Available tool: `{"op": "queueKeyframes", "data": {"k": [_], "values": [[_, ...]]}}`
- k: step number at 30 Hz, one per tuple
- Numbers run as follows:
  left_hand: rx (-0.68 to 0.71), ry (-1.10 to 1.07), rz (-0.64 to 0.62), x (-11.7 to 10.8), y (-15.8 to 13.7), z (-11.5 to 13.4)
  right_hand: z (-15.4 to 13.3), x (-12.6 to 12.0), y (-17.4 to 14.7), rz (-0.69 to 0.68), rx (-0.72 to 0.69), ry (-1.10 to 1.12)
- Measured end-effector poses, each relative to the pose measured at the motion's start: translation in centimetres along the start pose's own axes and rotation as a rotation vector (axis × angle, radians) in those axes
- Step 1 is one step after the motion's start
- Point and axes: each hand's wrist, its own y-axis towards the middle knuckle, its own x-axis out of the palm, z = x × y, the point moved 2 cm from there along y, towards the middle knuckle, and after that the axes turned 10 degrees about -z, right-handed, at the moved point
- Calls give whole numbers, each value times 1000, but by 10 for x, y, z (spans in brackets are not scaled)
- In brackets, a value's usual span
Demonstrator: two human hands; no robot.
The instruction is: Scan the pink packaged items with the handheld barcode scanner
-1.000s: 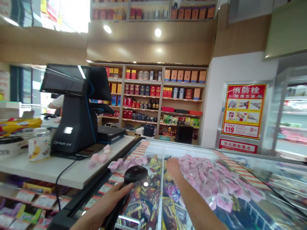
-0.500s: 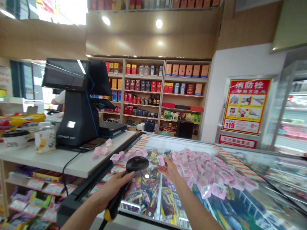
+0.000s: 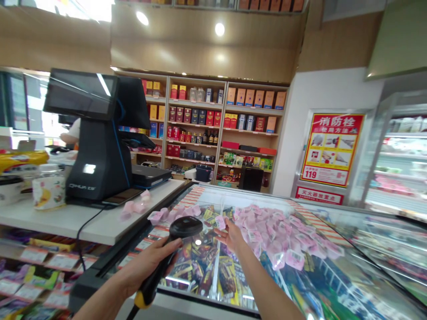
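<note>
In my left hand (image 3: pixel 151 262) is a black barcode scanner (image 3: pixel 185 227) with a yellow part low on its handle. Its head points over the glass top toward my right hand (image 3: pixel 231 238). Thumb and fingertip of that hand pinch a small pink packet (image 3: pixel 220 222) with a white label, while the other fingers spread. A heap of similar pink packets (image 3: pixel 270 233) lies on the freezer's glass top (image 3: pixel 233 195) just right of my right hand. Another few pink packets (image 3: pixel 171 215) lie behind the scanner. Wrapped goods show through the glass underneath.
A black point-of-sale terminal (image 3: pixel 96 151) stands on the white counter (image 3: pixel 96 229) at left, beside cups, a phone (image 3: pixel 123 197) and more pink packets (image 3: pixel 135 206). Shelves of boxed bottles (image 3: pixel 193 116) line the back wall. Behind the terminal a person's arm (image 3: pixel 70 133) partly shows.
The view has turned slightly right, so the scene sits a little further left. My hands keep nearly the same pose, with the scanner and the pink packet still held.
</note>
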Motion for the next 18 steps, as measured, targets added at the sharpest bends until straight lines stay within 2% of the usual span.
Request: {"op": "queueKeyframes", "data": {"k": [5, 7, 9, 13, 18], "values": [[35, 20, 80, -13, 1, -1, 3, 4, 13, 151, -248, -543], [23, 35, 97, -20, 1, -3, 7, 10, 19, 195, -320, -640], [9, 48, 97, -27, 1, -6, 12, 19, 23, 216, -355, -756], [2, 50, 123, -38, 0, -10, 22, 39, 27, 250, -370, -1143], [-13, 57, 142, -36, -1, -9, 29, 58, 33, 271, -336, -1318]]}}
